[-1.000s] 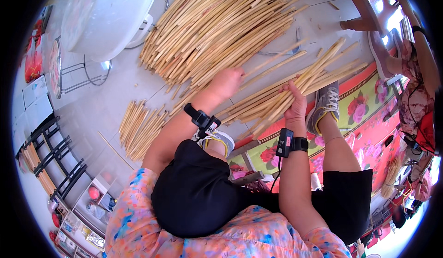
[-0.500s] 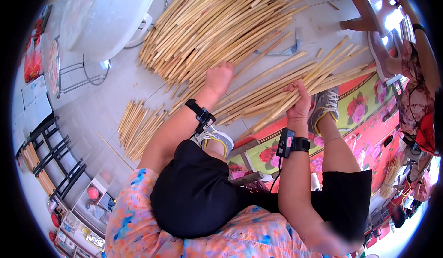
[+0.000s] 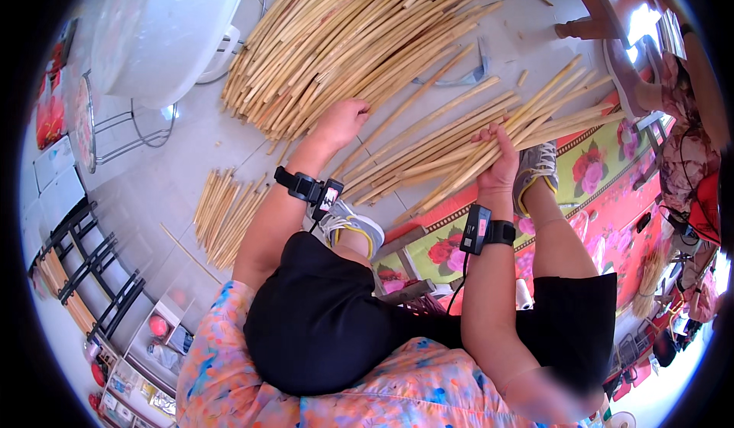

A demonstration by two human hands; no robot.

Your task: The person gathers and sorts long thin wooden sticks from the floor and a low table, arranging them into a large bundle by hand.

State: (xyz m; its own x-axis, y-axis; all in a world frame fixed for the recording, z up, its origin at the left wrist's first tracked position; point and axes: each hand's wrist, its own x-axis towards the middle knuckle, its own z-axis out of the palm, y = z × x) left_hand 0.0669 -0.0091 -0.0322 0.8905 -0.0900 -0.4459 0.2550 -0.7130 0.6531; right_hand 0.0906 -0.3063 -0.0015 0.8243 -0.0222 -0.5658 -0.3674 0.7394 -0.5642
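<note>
Many thin, pale wooden sticks point(image 3: 329, 53) lie in a large, roughly parallel pile on the floor ahead of me. My left hand point(image 3: 342, 124) is at the pile's near edge with its fingers curled closed; whatever they grip is hidden. To the right, my right hand point(image 3: 498, 159) is wrapped round several wooden sticks point(image 3: 539, 110) that slant up and away to the right. Loose sticks point(image 3: 428, 149) lie on the floor between my hands, partly under the held ones. A pile of shorter sticks point(image 3: 229, 214) rests to the left of my left forearm.
A large white tub point(image 3: 164, 30) stands at upper left beside a round wire-legged stool point(image 3: 90, 122). Black folding frames point(image 3: 95, 267) lean at far left. Flowered red and green cloth point(image 3: 589, 175) spreads at right. A wooden furniture leg point(image 3: 589, 26) and another person's leg point(image 3: 646, 107) are at upper right.
My left hand has drawn a little to the left and its wrist has turned, fingers still curled. My right hand stays closed round its sticks, almost in the same place.
</note>
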